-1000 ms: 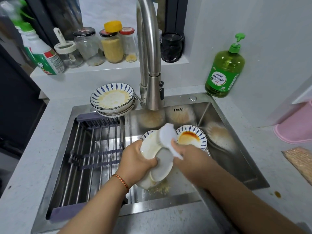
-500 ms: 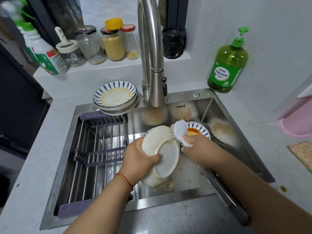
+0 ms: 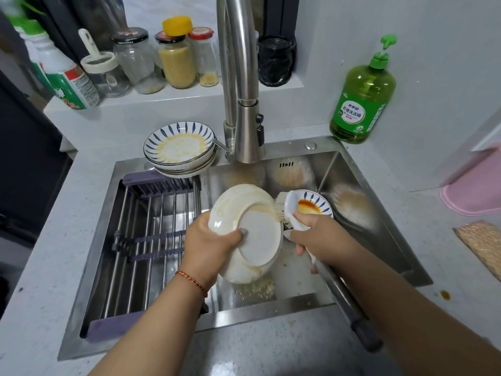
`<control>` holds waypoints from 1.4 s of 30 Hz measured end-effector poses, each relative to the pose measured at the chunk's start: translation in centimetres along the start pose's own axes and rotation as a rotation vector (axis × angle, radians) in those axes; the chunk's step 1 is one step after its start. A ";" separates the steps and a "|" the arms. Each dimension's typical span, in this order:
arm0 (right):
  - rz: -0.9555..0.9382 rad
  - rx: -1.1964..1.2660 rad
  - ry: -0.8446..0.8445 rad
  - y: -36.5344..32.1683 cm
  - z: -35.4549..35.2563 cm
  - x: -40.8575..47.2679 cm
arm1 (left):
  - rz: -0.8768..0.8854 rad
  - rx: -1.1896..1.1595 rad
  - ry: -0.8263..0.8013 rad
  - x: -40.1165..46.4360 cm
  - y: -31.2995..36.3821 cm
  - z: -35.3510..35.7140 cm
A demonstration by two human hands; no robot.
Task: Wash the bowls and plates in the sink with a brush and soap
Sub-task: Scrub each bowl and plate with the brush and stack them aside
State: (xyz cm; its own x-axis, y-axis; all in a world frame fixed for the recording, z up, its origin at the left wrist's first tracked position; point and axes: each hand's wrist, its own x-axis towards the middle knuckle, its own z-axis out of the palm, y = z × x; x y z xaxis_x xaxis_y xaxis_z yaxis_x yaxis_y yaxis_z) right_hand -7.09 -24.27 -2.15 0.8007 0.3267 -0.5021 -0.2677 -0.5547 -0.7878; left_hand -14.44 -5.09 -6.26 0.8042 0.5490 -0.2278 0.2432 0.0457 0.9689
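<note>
My left hand (image 3: pixel 210 241) grips a white plate (image 3: pixel 252 232) by its rim, tilted with its underside toward me, over the steel sink (image 3: pixel 379 240). Yellow smears mark the plate's edge. My right hand (image 3: pixel 322 234) holds a white dish brush (image 3: pixel 291 210), its bristles pressed against the plate's right edge. Behind the brush a blue-patterned bowl (image 3: pixel 315 206) with orange sauce sits in the sink. A stack of dirty blue-patterned plates (image 3: pixel 179 147) rests on the sink's back left corner. The green soap bottle (image 3: pixel 362 101) stands on the counter at the back right.
The tall steel faucet (image 3: pixel 241 104) rises over the sink's back edge. A metal drying rack (image 3: pixel 151 240) fills the sink's left half. Several jars (image 3: pixel 176 58) and a spray bottle (image 3: pixel 67 80) line the back ledge. A pink board (image 3: pixel 477 188) lies on the right counter.
The brush has slid from the plate's middle across to its right edge. My left hand has tipped the plate so more of its underside faces me.
</note>
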 end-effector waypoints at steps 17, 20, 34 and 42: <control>0.008 0.198 0.012 2.7 -0.5 1.2 | -0.203 -0.314 -0.311 -0.8 -0.4 -0.6; -0.017 0.071 -0.031 2.1 -0.9 1.6 | -0.168 -0.063 -0.387 0.5 1.0 -0.9; -0.086 -0.209 0.030 1.3 -1.1 -0.4 | 0.048 0.333 -0.250 0.7 1.1 -0.3; -0.360 -0.617 -0.061 -1.7 3.7 -4.2 | 0.123 0.493 -0.251 -0.1 0.3 1.1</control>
State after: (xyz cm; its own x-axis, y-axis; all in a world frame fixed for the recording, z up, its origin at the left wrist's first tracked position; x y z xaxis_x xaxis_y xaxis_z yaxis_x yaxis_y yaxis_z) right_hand -11.97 -21.90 -0.04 0.7461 0.6029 -0.2826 0.3736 -0.7304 -0.5717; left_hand -13.82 -6.06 -6.04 0.9321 0.3079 -0.1908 0.3161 -0.4340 0.8436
